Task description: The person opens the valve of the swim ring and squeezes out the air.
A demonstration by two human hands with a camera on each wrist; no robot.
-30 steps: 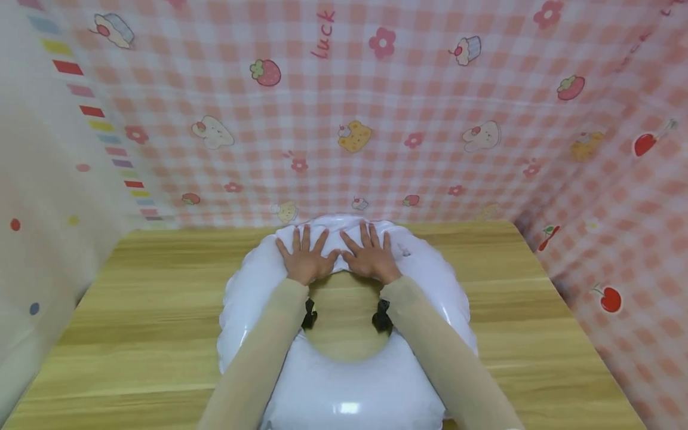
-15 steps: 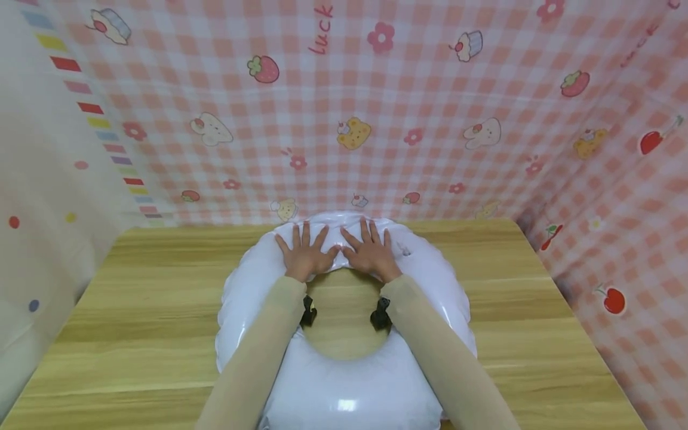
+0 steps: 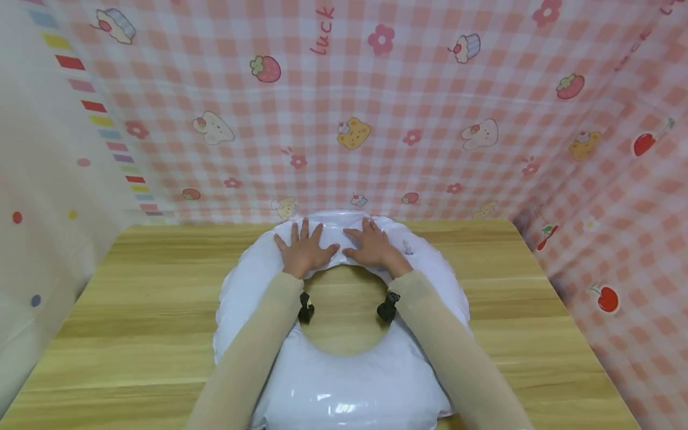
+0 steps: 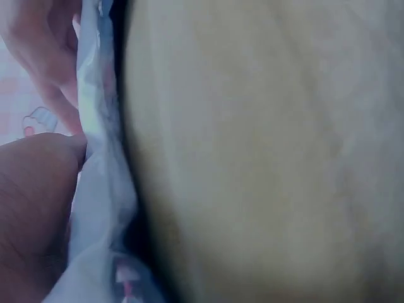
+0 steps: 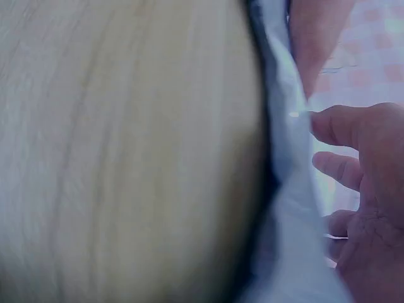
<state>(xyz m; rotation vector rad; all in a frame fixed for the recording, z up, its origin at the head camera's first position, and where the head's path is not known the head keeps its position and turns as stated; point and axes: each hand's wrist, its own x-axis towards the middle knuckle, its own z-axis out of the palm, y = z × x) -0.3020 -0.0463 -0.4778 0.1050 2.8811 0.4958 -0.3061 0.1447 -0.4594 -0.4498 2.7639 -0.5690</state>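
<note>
A white, glossy inflatable swim ring point(image 3: 349, 382) lies on the wood-grain table, its far side soft and creased. On that far side rests my left hand point(image 3: 306, 248), fingers spread. Beside it my right hand point(image 3: 376, 248) touches the ring with its fingers a little bent and the wrist raised. The thumbs point toward each other with a small gap. The right wrist view shows the right hand's fingers point(image 5: 341, 167) at the edge of the pale film point(image 5: 290, 189); neither hand grips it. Forearms in beige sleeves cover parts of both sides of the ring.
The wood-grain table point(image 3: 134, 322) extends to both sides and shows through the ring's hole. A pink checked cloth point(image 3: 344, 95) hangs behind it and on the right; a pale cloth point(image 3: 43, 257) hangs on the left. Black wrist cameras point(image 3: 388, 307) sit under the forearms.
My right hand has drawn its fingers closer together and turned, its wrist lifting slightly. The left hand has barely moved. The ring's near side shows more small creases and highlights.
</note>
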